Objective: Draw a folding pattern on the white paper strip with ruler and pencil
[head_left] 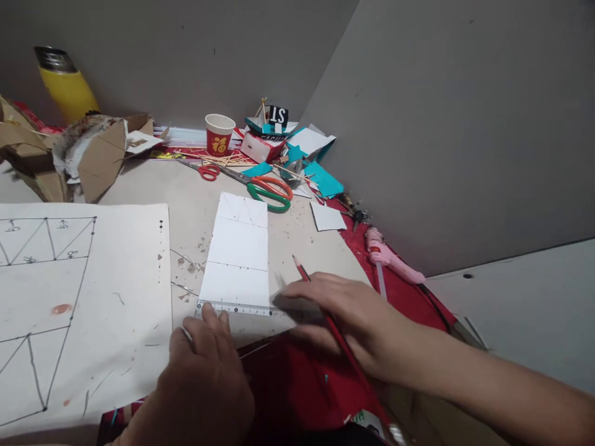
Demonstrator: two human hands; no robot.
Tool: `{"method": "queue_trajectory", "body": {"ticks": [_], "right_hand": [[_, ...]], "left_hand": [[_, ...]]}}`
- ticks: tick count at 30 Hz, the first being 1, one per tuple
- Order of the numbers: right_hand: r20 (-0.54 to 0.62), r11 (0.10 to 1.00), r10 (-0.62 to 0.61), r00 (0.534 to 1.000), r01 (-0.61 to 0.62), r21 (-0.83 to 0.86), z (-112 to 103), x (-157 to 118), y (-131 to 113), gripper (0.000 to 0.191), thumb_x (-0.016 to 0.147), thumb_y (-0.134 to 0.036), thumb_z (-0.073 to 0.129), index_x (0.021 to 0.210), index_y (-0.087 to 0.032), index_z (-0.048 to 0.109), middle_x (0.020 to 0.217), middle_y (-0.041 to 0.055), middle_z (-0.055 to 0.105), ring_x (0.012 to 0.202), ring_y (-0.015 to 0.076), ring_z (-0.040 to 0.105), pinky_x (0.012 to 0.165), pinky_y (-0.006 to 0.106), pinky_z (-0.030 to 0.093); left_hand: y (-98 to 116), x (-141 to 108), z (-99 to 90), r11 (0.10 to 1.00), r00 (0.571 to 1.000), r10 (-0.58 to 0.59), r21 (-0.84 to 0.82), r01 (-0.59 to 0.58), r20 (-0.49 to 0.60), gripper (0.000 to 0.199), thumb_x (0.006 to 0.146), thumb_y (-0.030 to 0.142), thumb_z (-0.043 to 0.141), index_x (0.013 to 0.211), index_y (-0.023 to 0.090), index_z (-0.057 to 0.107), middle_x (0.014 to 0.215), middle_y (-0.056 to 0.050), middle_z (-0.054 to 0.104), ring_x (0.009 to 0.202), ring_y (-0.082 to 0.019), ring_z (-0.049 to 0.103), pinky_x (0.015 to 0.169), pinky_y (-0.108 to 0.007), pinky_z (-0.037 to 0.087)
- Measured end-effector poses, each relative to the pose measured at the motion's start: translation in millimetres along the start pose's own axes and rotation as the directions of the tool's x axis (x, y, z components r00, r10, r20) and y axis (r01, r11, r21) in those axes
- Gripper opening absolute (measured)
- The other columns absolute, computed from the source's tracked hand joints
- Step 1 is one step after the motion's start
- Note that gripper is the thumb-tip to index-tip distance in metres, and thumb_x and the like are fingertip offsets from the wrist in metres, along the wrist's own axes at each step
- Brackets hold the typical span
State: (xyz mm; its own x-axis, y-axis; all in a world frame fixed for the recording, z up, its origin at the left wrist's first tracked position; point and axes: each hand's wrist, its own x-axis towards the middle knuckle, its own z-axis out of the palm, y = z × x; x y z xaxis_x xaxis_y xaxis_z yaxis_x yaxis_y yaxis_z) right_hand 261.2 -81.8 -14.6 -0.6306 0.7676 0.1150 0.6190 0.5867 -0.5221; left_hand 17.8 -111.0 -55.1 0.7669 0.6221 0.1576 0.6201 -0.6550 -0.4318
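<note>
A clear ruler point(237, 309) lies across the near edge of a white card point(238, 251) with pencil lines drawn over it. The bent fingertips of my left hand point(209, 365) hold the ruler down at its left end. Just right of the card, my right hand point(353, 322) has its fingers closed round a long red pencil point(341, 344). The pencil's tip points up and away, and its far end slants down toward me. Left of my left hand lies a large white sheet point(125, 297) bearing drawn triangles and lines.
Scissors with green and orange handles point(272, 193) and smaller red scissors point(209, 172) lie behind the card. Farther back are a paper cup point(219, 133), a yellow bottle point(69, 90) and cut cardboard point(100, 161). A pink glue gun point(393, 257) rests at the right.
</note>
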Motion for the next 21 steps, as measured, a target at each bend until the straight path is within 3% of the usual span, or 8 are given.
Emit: {"method": "queue_trajectory", "body": {"ticks": [3,5,11,16,21], "right_hand": [[0.03,0.981,-0.023,0.999,0.028,-0.193,14,-22,9,0.042,0.096,-0.024,0.064,0.134,-0.014,0.049,0.107,0.0138,0.067,0.096,0.0259,0.061,0.08,0.04,0.053],[0.029,0.971,-0.023,0.999,0.029,-0.236,19,-30,11,0.041,0.096,-0.017,0.058,0.136,-0.015,0.047,0.107,0.0138,0.065,0.097,0.0261,0.059,0.08,0.04,0.052],[0.054,0.955,-0.057,0.997,0.071,-0.287,14,-32,9,0.039,0.097,-0.005,0.04,0.134,-0.014,0.048,0.096,0.0122,0.062,0.082,0.022,0.055,0.069,0.034,0.049],[0.074,0.954,-0.092,0.993,0.11,-0.278,10,-29,9,0.041,0.095,-0.004,0.042,0.135,-0.011,0.048,0.096,0.0127,0.06,0.083,0.022,0.053,0.069,0.033,0.048],[0.082,0.97,-0.076,0.994,0.093,-0.224,9,-31,9,0.04,0.096,-0.005,0.045,0.135,-0.01,0.049,0.096,0.0121,0.059,0.083,0.0215,0.052,0.07,0.033,0.047]], "left_hand": [[3,-2,7.6,1.0,0.999,-0.003,0.003,0.003,-0.046,0.046,0.073,0.027,0.071,0.108,-0.003,0.076,0.1,-0.037,0.073,0.069,-0.036,0.071,0.054,-0.039,0.055],[3,-4,11.2,1.0,0.998,0.008,0.017,-0.007,-0.059,0.044,0.074,0.022,0.069,0.109,-0.003,0.075,0.102,-0.037,0.072,0.07,-0.037,0.071,0.055,-0.04,0.055],[-2,-5,11.4,0.993,0.995,0.098,0.07,-0.096,-0.027,0.039,0.079,0.013,0.067,0.114,-0.003,0.073,0.104,-0.036,0.072,0.067,-0.033,0.07,0.053,-0.037,0.053],[-5,-4,9.7,0.992,0.994,0.107,0.075,-0.105,-0.03,0.038,0.078,0.015,0.066,0.111,-0.004,0.074,0.103,-0.036,0.073,0.066,-0.03,0.071,0.054,-0.036,0.055],[-6,-6,8.9,0.995,0.993,0.087,0.058,-0.083,-0.084,0.036,0.087,0.017,0.056,0.109,-0.006,0.074,0.103,-0.035,0.073,0.064,-0.03,0.071,0.055,-0.037,0.055]]}}
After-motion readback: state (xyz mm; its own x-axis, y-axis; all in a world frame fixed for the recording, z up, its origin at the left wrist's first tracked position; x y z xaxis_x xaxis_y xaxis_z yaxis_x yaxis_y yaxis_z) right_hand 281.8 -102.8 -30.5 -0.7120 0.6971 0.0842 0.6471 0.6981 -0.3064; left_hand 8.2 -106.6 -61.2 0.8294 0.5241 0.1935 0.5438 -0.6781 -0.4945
